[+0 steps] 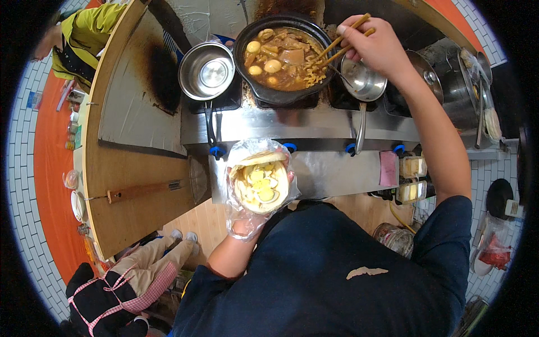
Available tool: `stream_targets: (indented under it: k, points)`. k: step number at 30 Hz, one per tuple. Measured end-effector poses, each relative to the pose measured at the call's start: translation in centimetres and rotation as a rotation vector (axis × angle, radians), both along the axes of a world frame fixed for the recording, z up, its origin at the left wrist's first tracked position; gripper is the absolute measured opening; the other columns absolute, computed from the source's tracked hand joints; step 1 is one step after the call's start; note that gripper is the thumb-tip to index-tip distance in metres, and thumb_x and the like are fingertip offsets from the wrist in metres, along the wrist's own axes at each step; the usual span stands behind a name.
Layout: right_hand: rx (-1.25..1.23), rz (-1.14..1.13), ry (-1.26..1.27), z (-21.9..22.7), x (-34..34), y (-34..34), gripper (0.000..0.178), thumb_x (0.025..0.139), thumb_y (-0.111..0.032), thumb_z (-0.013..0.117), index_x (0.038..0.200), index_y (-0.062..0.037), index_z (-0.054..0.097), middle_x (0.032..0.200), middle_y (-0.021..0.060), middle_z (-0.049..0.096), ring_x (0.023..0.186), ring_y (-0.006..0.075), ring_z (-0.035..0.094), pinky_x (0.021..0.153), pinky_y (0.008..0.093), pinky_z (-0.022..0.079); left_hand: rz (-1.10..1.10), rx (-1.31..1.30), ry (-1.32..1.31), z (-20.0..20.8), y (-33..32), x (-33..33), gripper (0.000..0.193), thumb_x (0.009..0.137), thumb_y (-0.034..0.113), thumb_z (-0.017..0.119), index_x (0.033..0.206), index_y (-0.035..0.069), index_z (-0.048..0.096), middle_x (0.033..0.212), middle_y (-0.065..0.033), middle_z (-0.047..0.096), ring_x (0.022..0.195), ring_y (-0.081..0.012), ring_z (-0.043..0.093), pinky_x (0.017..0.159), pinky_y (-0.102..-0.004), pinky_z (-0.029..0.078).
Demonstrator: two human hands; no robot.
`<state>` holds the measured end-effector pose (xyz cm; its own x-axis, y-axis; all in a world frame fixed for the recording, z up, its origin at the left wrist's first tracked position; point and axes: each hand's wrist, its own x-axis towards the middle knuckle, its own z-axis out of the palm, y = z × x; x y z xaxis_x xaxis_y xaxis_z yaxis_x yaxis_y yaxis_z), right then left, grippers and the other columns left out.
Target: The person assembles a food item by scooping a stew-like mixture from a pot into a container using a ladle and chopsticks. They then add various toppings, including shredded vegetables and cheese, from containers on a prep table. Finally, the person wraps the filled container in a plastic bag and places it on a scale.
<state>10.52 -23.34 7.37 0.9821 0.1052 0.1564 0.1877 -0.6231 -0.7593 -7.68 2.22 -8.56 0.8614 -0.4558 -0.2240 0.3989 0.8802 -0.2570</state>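
Observation:
My left hand (246, 223), in a clear plastic glove, is closed around a split flatbread (240, 194) in front of the stove. Sliced egg (261, 182) with yellow yolk lies inside the flatbread's open fold. Over the stove, my bare right hand (377, 48) grips a pair of wooden chopsticks (341, 43). Their tips reach into the right side of a black pot (279, 98). Brown stew fills this pot, with whole eggs (273, 66), chunks of meat or tofu and small yellowish pieces near the tips. What the tips touch is too small to tell.
A steel saucepan (210, 73) stands left of the pot, and a small steel pan (368, 84) stands right of it, under my right wrist. Containers (412, 191) and a pink cloth (388, 168) sit at the right. Two other people (135, 286) are beyond the wooden partition (140, 196) at left.

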Motion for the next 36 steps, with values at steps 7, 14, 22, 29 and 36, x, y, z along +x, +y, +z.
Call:
stream_targets:
  k: [7, 14, 22, 29, 36]
  points:
    - [-0.327, 0.059, -0.237, -2.3, 0.3, 0.7, 0.022, 0.083, -0.017, 0.057, 0.088, 0.0015, 0.066, 0.069, 0.0209, 0.063, 0.061, 0.0314, 0.063, 0.061, 0.0355, 0.051, -0.003, 0.087, 0.006, 1.0, 0.3, -0.1, 0.078, 0.081, 0.055, 0.053, 0.137, 0.003, 0.036, 0.136, -0.0225, 0.039, 0.125, -0.0383, 0.038, 0.097, -0.0578, 0.040]
    - [-0.201, -0.069, 0.030, -7.9, 4.3, -0.6, 0.023, 0.082, -0.018, 0.058, 0.088, 0.0022, 0.066, 0.069, 0.0185, 0.065, 0.058, 0.0263, 0.064, 0.060, 0.0352, 0.052, -0.021, 0.138, 0.015, 1.5, 0.5, -0.1, 0.076, 0.083, 0.054, 0.049, 0.137, 0.003, 0.035, 0.138, -0.0211, 0.038, 0.125, -0.0380, 0.038, 0.098, -0.0566, 0.039]
    - [0.137, -0.208, 0.224, -9.5, 5.9, -1.2, 0.016, 0.086, -0.011, 0.056, 0.084, 0.0042, 0.060, 0.069, 0.0109, 0.062, 0.054, 0.0151, 0.061, 0.050, 0.0239, 0.051, -0.002, 0.055, 0.002, 0.8, 0.4, 0.0, 0.076, 0.083, 0.054, 0.051, 0.137, 0.003, 0.035, 0.138, -0.0213, 0.038, 0.125, -0.0378, 0.039, 0.098, -0.0560, 0.039]
    - [0.579, -0.347, 0.295, -10.0, 6.0, -1.7, 0.018, 0.086, -0.010, 0.055, 0.085, 0.0066, 0.061, 0.073, 0.0160, 0.065, 0.055, 0.0178, 0.064, 0.044, 0.0206, 0.047, 0.000, 0.045, 0.019, 1.1, 0.4, 0.0, 0.077, 0.081, 0.053, 0.053, 0.137, 0.003, 0.035, 0.137, -0.0214, 0.038, 0.125, -0.0377, 0.039, 0.098, -0.0560, 0.039]
    - [0.764, -0.388, 0.302, -9.6, 5.4, -3.0, 0.019, 0.088, -0.012, 0.055, 0.090, 0.0071, 0.059, 0.072, 0.0158, 0.064, 0.056, 0.0169, 0.065, 0.038, 0.0186, 0.041, 0.005, 0.033, 0.033, 1.1, 0.3, -0.1, 0.078, 0.080, 0.052, 0.056, 0.137, 0.004, 0.035, 0.137, -0.0215, 0.039, 0.125, -0.0377, 0.038, 0.098, -0.0561, 0.039]
